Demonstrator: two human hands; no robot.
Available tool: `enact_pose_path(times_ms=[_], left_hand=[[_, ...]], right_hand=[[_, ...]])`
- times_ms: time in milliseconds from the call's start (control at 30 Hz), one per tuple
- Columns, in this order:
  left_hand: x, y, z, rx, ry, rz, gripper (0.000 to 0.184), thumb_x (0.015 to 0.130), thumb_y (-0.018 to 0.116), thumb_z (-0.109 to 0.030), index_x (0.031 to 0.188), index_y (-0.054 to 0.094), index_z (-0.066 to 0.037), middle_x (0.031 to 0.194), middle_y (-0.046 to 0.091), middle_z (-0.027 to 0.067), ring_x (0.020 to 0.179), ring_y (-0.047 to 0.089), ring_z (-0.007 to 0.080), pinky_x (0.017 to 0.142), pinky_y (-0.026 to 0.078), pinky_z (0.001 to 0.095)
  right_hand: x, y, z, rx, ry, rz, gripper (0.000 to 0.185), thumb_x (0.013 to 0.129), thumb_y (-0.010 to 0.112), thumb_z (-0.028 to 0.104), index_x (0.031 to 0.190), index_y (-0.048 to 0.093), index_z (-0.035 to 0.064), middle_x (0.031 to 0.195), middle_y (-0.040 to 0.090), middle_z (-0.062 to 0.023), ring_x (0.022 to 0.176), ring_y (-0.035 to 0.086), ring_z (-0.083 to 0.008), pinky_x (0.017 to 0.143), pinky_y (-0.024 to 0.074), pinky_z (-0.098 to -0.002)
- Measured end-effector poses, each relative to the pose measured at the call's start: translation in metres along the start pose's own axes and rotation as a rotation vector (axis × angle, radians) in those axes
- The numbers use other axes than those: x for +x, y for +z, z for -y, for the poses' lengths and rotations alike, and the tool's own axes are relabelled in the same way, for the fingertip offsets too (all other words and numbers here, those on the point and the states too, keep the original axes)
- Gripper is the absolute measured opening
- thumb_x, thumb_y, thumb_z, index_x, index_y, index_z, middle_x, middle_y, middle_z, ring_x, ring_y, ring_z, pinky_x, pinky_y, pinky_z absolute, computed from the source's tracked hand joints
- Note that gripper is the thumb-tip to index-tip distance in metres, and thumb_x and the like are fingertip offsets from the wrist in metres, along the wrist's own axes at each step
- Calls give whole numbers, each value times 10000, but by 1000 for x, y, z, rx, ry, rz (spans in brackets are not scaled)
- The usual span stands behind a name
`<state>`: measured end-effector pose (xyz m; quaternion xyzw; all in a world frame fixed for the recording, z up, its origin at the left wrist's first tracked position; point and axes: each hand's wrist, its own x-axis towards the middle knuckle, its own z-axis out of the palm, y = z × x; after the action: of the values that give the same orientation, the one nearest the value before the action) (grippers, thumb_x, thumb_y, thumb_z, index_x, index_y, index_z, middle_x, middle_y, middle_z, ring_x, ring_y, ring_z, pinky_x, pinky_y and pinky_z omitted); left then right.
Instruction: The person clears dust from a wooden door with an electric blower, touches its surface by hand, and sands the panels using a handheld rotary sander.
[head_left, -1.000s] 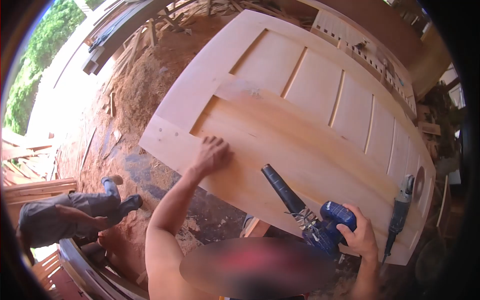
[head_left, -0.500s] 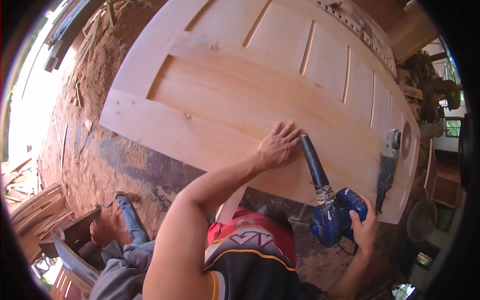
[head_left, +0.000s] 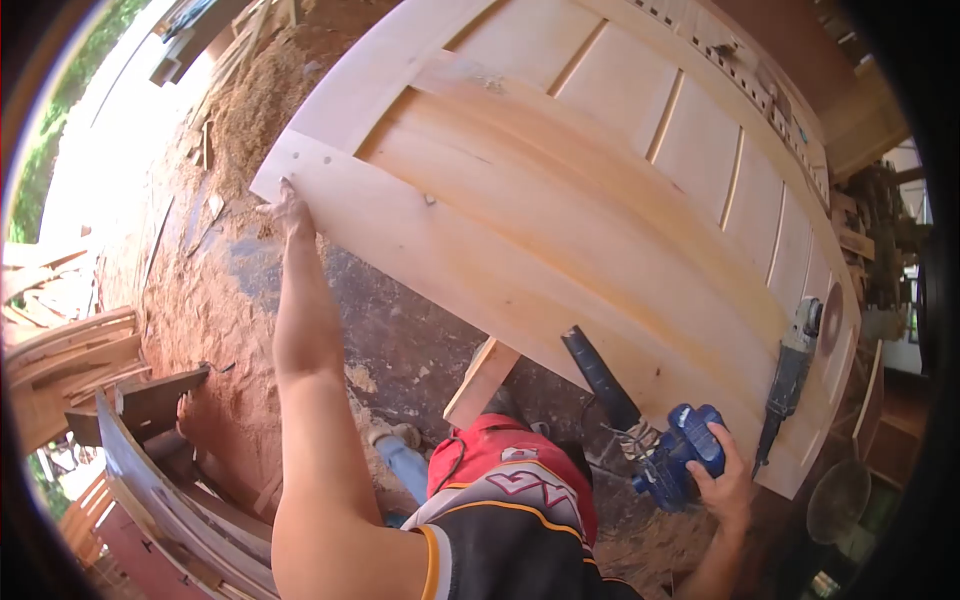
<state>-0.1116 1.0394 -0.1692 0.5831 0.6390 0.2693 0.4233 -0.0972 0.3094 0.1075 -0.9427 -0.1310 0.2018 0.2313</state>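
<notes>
A large pale wooden door (head_left: 480, 240) with recessed panels lies flat before me. My left hand (head_left: 291, 212) is at its near left corner, fingers on the edge and partly spread. In my right hand (head_left: 724, 478) is a blue blower (head_left: 672, 462), its black nozzle (head_left: 600, 375) pointing up and left over the door's near edge. An angle grinder (head_left: 790, 375) rests on the right part of the door, beside a round disc (head_left: 831, 318).
Another slotted wooden piece (head_left: 765, 80) lies beyond the door. A wooden support (head_left: 482, 382) juts out under the near edge. Sawdust (head_left: 250, 125) covers the floor at left, and stacked boards (head_left: 75, 370) stand at far left. Part of another person's leg (head_left: 402, 465) shows below.
My left hand has gone from the door's middle, near the nozzle, to its left corner. The blower stays in my right hand, its nozzle now lower and tilted left. The view has shifted.
</notes>
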Motion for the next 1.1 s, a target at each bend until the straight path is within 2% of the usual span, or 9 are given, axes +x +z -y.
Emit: enact_pose_path(times_ms=[67,167,333,667,733,833,933,967,1100], left_hand=[[-35,-1,-4,-427,-191,84,728,1074,463,-397,1588,163,22,1569,330,327,1386,480,394,1078,471,494],[-135,27,38,-701,91,218,579,1103,387,-254,1572,184,20,1510,407,282,1331,512,343,1079,470,441],[-310,47,62,-456,90,146,750,1086,453,-236,1585,-3,91,1556,358,303,1400,433,385,1195,314,422],[-29,-7,0,-778,-328,298,805,960,739,-337,1462,316,128,1361,572,243,1091,681,290,867,612,401],[39,-10,-2,-824,-344,310,824,918,789,-350,1444,368,124,1389,560,268,1149,667,332,910,595,470],[69,4,-29,-170,-253,-158,798,953,713,-452,1504,394,29,1517,479,236,1272,594,379,1031,502,537],[58,29,-34,615,380,-346,773,999,556,-540,1566,354,-56,1641,321,200,1489,346,395,1204,250,606],[22,22,-66,708,355,-72,777,1019,400,-586,1612,288,-98,1708,183,142,1583,133,326,1242,97,612],[-37,80,-92,801,691,219,818,1017,402,-592,1632,231,-81,1717,154,142,1589,107,334,1248,101,599]], right_hand=[[17,10,18,-10,-106,58,600,769,853,190,1311,617,83,1059,711,-249,946,711,-429,836,557,-430],[39,13,41,-43,-139,238,577,772,854,212,1286,626,84,1043,710,-243,928,696,-444,812,556,-445],[66,23,75,-85,-276,227,562,778,848,205,1277,625,78,1036,711,-244,923,701,-438,801,558,-448],[109,78,169,22,-373,255,553,822,818,214,1310,600,73,1071,716,-253,984,701,-446,830,564,-454],[116,91,194,27,-357,305,528,843,804,241,1309,605,90,1085,715,-255,1018,694,-445,857,559,-463],[135,108,218,76,-361,317,498,883,774,266,1313,602,81,1087,722,-250,1031,697,-437,880,554,-454],[165,115,230,228,-363,204,487,900,760,275,1303,600,53,1086,721,-255,1043,706,-416,905,546,-436],[178,118,227,279,-359,164,484,913,748,285,1292,597,26,1105,713,-258,1063,703,-400,930,534,-422],[209,119,211,357,-222,20,482,925,741,298,1280,596,6,1122,706,-259,1058,698,-391,935,531,-418]])
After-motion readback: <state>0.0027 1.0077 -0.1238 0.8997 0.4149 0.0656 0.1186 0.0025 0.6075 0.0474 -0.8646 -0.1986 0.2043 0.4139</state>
